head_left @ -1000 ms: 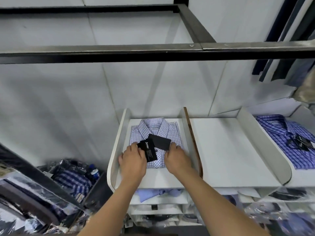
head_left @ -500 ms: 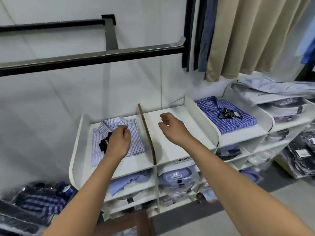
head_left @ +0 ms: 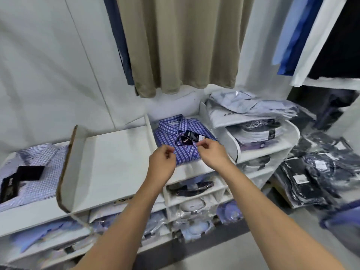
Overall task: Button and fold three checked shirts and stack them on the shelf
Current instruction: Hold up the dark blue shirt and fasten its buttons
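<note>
Fingers of the right hand [head_left: 211, 152]: curling, with thumb and forefinger tips pinching at the front of the dark blue checked shirt [head_left: 181, 141], just below its hang tags [head_left: 190, 137]; whether cloth or a tag edge is being pinched is too blurred to tell.
Fingers of the left hand [head_left: 162, 162]: curling inward beside the shirt's left edge, tips touching or nearly touching the cloth; I cannot tell whether they are gripping anything.
Dark blue checked shirt: lying folded, collar toward the wall, in the third top compartment of the white shelf [head_left: 120, 151].
Middle compartment: sitting between the two shirts, walled on its left by a divider [head_left: 68, 162] with a brown edge.
Pale checked shirt [head_left: 35, 172]: lying folded in the leftmost top compartment, carrying black tags [head_left: 21, 178] on its front.
Right end of the shelf: holding a pile of bagged pale shirts [head_left: 251, 112].
Lower compartments: holding more folded shirts in clear bags.
Above: beige fabric [head_left: 183, 43] hanging down the wall over the shelf.
Floor at right: dark bagged garments [head_left: 315, 172] lying in a heap.
</note>
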